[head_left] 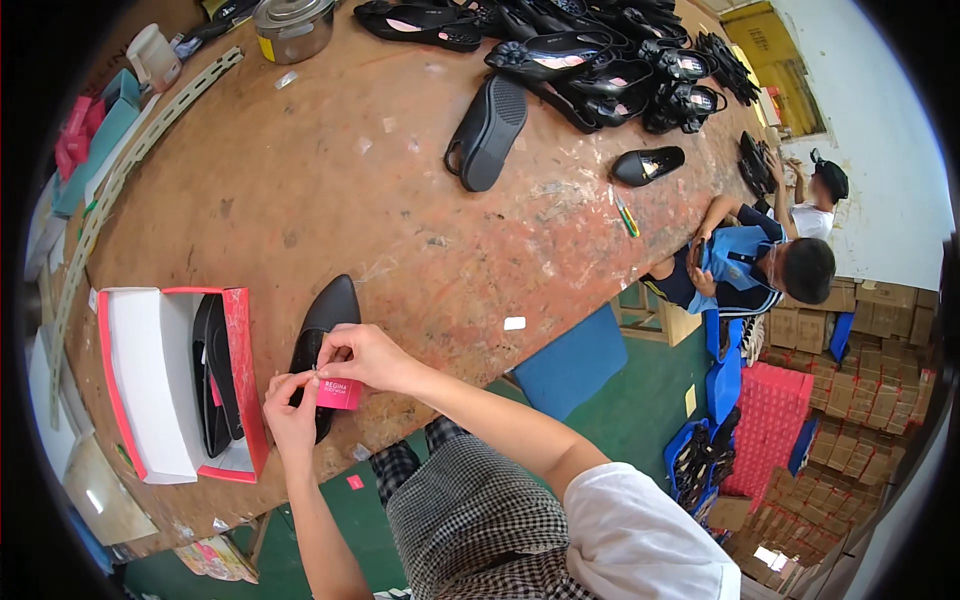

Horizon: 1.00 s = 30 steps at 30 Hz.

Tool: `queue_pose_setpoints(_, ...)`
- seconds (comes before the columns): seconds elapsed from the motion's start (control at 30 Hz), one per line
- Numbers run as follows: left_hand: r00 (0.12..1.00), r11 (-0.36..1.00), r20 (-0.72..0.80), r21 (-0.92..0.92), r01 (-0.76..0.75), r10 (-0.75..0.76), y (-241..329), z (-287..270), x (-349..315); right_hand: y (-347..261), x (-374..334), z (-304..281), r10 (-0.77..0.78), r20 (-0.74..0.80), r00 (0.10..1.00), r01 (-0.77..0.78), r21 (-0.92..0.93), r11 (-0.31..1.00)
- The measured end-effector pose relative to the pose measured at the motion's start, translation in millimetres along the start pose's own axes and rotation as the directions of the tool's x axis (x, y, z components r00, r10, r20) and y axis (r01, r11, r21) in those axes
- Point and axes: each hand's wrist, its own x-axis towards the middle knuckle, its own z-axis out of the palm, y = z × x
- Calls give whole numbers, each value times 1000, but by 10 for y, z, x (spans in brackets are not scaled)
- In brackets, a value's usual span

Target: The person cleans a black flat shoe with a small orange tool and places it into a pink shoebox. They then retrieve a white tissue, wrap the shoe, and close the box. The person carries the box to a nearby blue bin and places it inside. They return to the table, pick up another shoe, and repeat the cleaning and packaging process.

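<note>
Both my hands meet over a black pointed flat shoe that lies on the table, its toe pointing away from me. My right hand pinches a small pink tag near its upper corner. The fingertips of my left hand are pinched together at the same corner, touching it. Whatever thin cord joins the tag there is too small to make out. To the left stands an open red and white shoebox, with another black shoe resting inside along its right wall.
Black shoes are piled at the far side, with an upturned shoe and a single flat nearer. A green cutter lies by the right edge. A metal pot stands far left. Two people sit at the right, one in blue.
</note>
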Motion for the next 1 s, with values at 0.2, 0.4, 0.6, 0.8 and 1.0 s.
queue_pose_setpoints(0.2, 999, 999, 13, 13, -52, 52, 101, -7, 67, 134, 40, -54, 104, 84, 991, -114, 122, 986)
queue_pose_setpoints(0.4, 1000, 999, -9, -43, 0, -1, 88, -30, 62, 41, 89, -85, 172, 142, 975, -176, 18, 984)
queue_pose_setpoints(0.6, 999, 998, -13, 56, 31, -30, 96, -94, 14, -99, 130, 6, 273, 183, 945, -288, 63, 955)
queue_pose_setpoints(0.8, 999, 999, -29, -17, 37, -37, 165, -29, 90, -128, 169, -93, 219, 176, 960, -212, -61, 975)
queue_pose_setpoints(1.0, 999, 999, -22, -29, 36, -37, 139, -13, 64, 11, 178, -89, 107, 145, 984, -115, 48, 992)
